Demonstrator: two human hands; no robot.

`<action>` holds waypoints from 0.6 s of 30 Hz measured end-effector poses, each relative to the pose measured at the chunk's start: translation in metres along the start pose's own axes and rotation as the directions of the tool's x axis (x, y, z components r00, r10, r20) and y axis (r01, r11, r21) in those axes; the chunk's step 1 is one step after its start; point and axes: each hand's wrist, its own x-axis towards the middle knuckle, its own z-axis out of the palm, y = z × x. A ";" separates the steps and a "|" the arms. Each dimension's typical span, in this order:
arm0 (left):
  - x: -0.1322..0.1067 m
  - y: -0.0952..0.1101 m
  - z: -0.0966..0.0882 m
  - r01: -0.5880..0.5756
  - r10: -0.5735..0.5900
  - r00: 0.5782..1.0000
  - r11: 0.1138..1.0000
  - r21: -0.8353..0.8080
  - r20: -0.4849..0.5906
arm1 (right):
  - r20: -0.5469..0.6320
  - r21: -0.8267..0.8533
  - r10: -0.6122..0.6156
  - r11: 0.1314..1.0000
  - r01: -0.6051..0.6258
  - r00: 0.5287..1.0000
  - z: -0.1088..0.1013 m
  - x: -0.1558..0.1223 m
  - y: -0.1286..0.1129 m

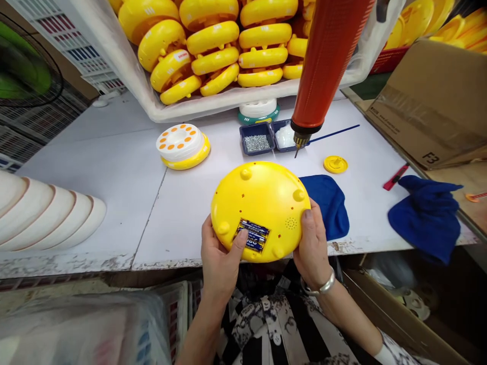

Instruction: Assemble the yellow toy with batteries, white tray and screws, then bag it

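Both my hands hold a round yellow plastic housing (258,203), underside up, with several stubby feet. My left hand (220,258) grips its near edge, the thumb resting on a pair of AA batteries (253,235) in an open compartment. My right hand (312,244) grips the right edge, a silver bracelet on its wrist. Beyond the housing, a red electric screwdriver (327,66) hangs with its bit above a dark blue tray of small screws (256,139). Neither hand touches them.
A white bin of yellow housings (125,56) overhangs the white bench (114,172). On the bench lie stacked white discs (180,143), a small yellow lid (335,163), and several blue cloths (424,218). White bowls (41,213) stack at left; a cardboard box (429,106) stands at right.
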 end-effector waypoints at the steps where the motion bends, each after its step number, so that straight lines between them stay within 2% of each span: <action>1: 0.001 0.000 0.000 -0.006 0.006 1.000 1.000 0.013 -0.002 | 0.001 0.009 0.012 1.000 -0.012 1.000 0.001 0.000 0.000; 6: 0.001 -0.003 -0.003 0.009 -0.009 1.000 0.999 0.038 0.010 | 0.017 0.035 0.064 0.997 -0.065 0.998 0.002 0.002 0.002; 13: 0.002 -0.006 -0.007 0.040 -0.039 0.999 0.999 -0.032 0.037 | 0.007 0.065 0.101 0.993 -0.101 0.995 -0.001 0.003 0.004; 18: 0.008 -0.010 -0.008 0.061 -0.061 0.998 0.998 0.009 0.000 | 0.018 0.046 0.098 0.994 -0.099 0.995 0.000 0.001 0.006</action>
